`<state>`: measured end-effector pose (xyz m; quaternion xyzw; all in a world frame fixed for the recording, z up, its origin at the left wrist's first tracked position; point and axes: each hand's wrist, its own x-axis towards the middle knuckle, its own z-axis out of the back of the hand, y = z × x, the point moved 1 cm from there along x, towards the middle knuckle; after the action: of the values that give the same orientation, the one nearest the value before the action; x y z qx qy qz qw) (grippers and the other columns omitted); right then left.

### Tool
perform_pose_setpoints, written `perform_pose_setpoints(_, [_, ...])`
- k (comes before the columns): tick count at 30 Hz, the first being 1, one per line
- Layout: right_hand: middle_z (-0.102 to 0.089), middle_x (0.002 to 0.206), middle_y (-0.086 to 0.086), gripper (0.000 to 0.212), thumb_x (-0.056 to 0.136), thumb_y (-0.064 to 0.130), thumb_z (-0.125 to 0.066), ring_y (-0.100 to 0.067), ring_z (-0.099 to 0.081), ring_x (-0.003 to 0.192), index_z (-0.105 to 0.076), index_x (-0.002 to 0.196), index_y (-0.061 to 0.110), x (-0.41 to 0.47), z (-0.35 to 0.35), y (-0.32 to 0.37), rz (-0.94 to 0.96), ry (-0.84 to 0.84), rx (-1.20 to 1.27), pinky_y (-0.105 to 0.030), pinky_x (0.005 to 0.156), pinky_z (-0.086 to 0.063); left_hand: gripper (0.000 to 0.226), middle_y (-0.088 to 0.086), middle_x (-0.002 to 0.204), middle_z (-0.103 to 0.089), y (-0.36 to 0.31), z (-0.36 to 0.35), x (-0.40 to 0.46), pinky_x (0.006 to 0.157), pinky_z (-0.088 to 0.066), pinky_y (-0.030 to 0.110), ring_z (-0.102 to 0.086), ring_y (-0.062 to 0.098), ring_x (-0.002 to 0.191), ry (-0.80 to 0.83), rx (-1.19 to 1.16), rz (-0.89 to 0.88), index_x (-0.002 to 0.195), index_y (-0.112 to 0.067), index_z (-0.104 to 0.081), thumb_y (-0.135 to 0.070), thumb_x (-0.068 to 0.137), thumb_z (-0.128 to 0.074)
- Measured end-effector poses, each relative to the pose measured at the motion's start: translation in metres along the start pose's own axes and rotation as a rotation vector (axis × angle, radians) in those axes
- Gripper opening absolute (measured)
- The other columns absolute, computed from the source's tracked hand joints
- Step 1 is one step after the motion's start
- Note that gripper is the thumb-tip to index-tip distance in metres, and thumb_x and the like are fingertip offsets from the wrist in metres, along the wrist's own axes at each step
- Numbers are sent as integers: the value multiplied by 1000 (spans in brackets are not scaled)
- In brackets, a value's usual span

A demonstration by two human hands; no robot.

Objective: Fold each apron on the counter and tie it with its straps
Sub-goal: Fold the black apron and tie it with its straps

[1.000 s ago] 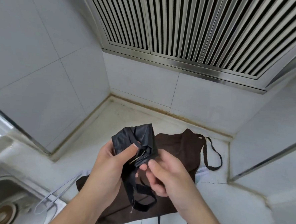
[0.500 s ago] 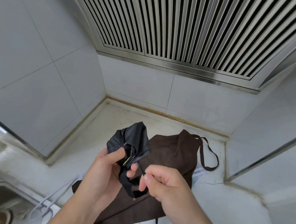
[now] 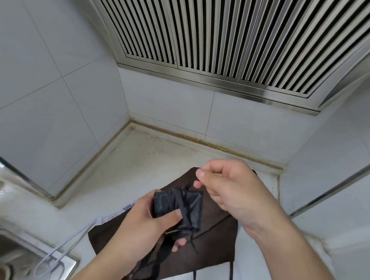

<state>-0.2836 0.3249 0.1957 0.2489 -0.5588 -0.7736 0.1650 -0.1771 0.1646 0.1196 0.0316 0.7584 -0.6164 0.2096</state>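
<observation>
The person holds a small black bundle (image 3: 178, 208), a folded apron, up in the air just above the tabletop (image 3: 148, 159), over a brown apron (image 3: 217, 235) that lies spread out and not yet folded. The left hand (image 3: 150, 226) has its grip clamped on the bundle, thumb on top and fingers curled below it. The right hand (image 3: 226, 185) is raised beside and a little behind, its grip together in a pinch on the end of a thin black strap (image 3: 188, 186) that runs from the bundle up to the fingertips (image 3: 198, 185). I judge that the knot is being drawn tight now, and here is the danger: the strap end is thin (I can hardly see it between the fingers), so it may slip out of the pinch, and then the knot stays loose and the folds open again. If the pull is stronger than the left hold, the bundle may turn or slide from the thumb and lose its shape. Another black strap (image 3: 150, 269) hangs down from the bundle in a loop, near the brown apron's own straps, and it could catch there and drag the cloth. A pale cord (image 3: 73, 243) hangs over the edge of the sink (image 3: 21, 249) at the left; a moved apron could pull it in.
</observation>
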Motion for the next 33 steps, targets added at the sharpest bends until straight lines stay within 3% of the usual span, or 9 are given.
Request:
perform_pose_setpoints(3, [-46,50,8,28,105,16,-58,-7,-40,42,-72,82,10,-21,-23,-5,15,4,127,-23,46,-39,14,33,86,-71,-5,-4,2,62,-58,45,-70,49,70,-185,-109,-62,108,0,-65,-2,95,-71])
perform_pose_setpoints(5, [-51,50,5,30,105,12,-55,-11,-44,46,-70,80,13,-33,-42,-18,-9,36,176,-40,54,-54,4,23,81,-71,-10,-3,2,63,-54,41,-68,38,69,-242,-142,-111,94,-1,-67,-2,93,-72])
perform_pose_setpoints(6, [-52,51,1,31,105,12,-54,-13,-44,49,-69,79,15,-35,-51,-27,-23,44,179,-44,57,-54,7,19,77,-68,-13,-1,1,62,-50,38,-65,33,68,-266,-158,-121,88,-3,-67,-3,92,-73])
perform_pose_setpoints(10, [-53,50,-7,34,105,8,-55,-12,-42,42,-70,75,17,-41,-60,-52,-53,-47,224,-20,48,-38,13,21,86,-71,-17,-4,-4,72,-51,42,-68,37,79,-239,-257,-111,95,3,-68,-6,88,-74])
perform_pose_setpoints(15, [-61,55,-12,25,102,10,-60,-22,-48,42,-68,83,25,-39,-57,-63,-38,-137,227,-28,51,-43,17,22,95,-75,-17,-8,-9,66,-58,32,-73,30,82,-94,-305,-21,99,2,-73,-11,88,-68])
perform_pose_setpoints(20, [-61,60,-17,41,100,-3,-58,-27,-48,44,-71,108,35,-40,-44,-65,-27,10,367,-23,43,-38,44,34,126,-66,-15,0,-7,101,-50,52,-66,47,115,77,-272,30,121,7,-67,-21,87,-69])
perform_pose_setpoints(25, [-61,59,-19,22,99,-3,-60,-26,-48,42,-72,104,15,-43,-38,-61,5,18,380,-23,42,-37,54,39,134,-59,-13,5,-4,116,-38,61,-59,51,125,142,-214,95,126,8,-65,-27,86,-69])
perform_pose_setpoints(30, [-59,56,-15,24,99,-2,-60,-23,-44,41,-68,87,17,-47,-33,-63,38,-1,312,-25,45,-37,38,20,118,-72,-15,11,1,99,-52,46,-70,35,111,16,10,-7,115,-6,-70,-20,79,-73])
perform_pose_setpoints(33, [-56,53,-7,23,100,-1,-59,-18,-43,46,-64,87,17,-49,-32,-68,57,-2,189,-26,51,-38,36,21,111,-74,-20,18,-1,102,-51,48,-68,40,112,28,149,-59,111,-2,-72,-10,76,-68])
